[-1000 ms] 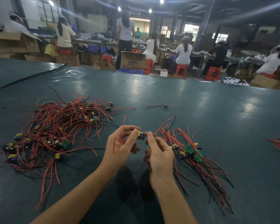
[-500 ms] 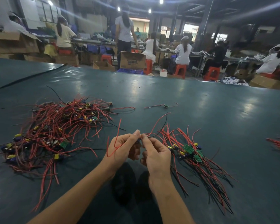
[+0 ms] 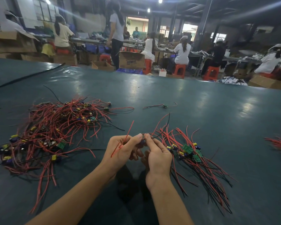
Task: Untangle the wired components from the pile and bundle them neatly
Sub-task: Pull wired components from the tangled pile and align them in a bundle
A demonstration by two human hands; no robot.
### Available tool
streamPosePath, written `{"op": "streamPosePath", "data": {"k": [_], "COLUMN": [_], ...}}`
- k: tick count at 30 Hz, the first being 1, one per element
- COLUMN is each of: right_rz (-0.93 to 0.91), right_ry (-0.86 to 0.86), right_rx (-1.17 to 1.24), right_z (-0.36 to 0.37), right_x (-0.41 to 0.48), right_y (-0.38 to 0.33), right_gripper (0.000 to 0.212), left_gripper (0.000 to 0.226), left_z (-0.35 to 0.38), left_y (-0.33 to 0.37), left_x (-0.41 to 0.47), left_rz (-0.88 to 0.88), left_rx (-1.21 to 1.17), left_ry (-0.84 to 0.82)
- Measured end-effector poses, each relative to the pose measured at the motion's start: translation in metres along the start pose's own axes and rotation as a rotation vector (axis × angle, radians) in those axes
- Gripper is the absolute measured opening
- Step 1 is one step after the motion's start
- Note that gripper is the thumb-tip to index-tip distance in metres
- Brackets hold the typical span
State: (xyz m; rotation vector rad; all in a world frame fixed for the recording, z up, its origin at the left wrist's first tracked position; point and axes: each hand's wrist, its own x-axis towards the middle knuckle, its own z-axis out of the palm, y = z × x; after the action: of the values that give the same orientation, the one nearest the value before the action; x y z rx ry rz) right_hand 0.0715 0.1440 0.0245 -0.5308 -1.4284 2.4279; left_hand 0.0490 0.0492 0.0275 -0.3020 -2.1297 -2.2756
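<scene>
Progress, as I judge it, is well under halfway: the tangled pile (image 3: 55, 135) on my left is far bigger than the sorted bunch (image 3: 193, 158) on my right. In that bunch the little boards lie together and the wires trail roughly one way toward me. I can see nothing tying it yet.

One piece (image 3: 142, 142) is between my hands, just above the table (image 3: 201, 103), between the two heaps. My left hand (image 3: 122, 148) pinches it with thumb and forefinger, the other fingers curled underneath. My right hand (image 3: 157, 157) pinches its wires at the fingertips, hard against the left. A red wire springs up across the back of my left hand.

Wires are thin, plastic-coated and springy, mostly red with a few black. The boards are flat green rectangles with yellow and dark blue parts. The table is covered in smooth, glossy dark green sheet. A loose piece (image 3: 165, 106) lies alone farther out, and another red bunch (image 3: 279, 143) lies at the right edge.
</scene>
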Motion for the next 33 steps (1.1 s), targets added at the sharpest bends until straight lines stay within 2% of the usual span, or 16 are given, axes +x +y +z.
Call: {"op": "streamPosePath", "data": {"k": [7,12,14,18,24,29,33], "right_rz": [0.035,0.027,-0.002,-0.017,0.055,0.037,0.0], "right_ry": [-0.045,-0.222,-0.253,-0.178,-0.093,0.049,0.077], "right_rx": [0.043,0.001,-0.056,-0.089,-0.02,0.073,0.045], "right_z": [-0.007,-0.005,0.0,0.002,0.0,-0.009,-0.011], "right_x": [0.005,-0.003,-0.008,-0.008,-0.007,0.005,0.006], "right_y": [-0.005,-0.006,-0.001,0.002,-0.009,-0.017,-0.017], "right_gripper": [0.019,0.007,0.02,0.012,0.015,0.022,0.023], "left_gripper": [0.033,0.031,0.035,0.03,0.042,0.038,0.038], "left_z": [-0.002,-0.006,-0.005,-0.004,-0.003,-0.003,-0.001], "left_y": [0.005,0.013,0.012,0.013,0.012,0.017,0.018], "left_x": [-0.002,-0.001,-0.002,-0.003,-0.004,-0.004,-0.005], "left_rz": [-0.002,-0.087,-0.104,-0.116,-0.138,-0.137,-0.136], "left_rx": [-0.073,-0.204,-0.238,-0.2,-0.146,-0.129,-0.115], "left_ry": [-0.025,-0.045,-0.064,-0.066,-0.052,-0.064,-0.067]}}
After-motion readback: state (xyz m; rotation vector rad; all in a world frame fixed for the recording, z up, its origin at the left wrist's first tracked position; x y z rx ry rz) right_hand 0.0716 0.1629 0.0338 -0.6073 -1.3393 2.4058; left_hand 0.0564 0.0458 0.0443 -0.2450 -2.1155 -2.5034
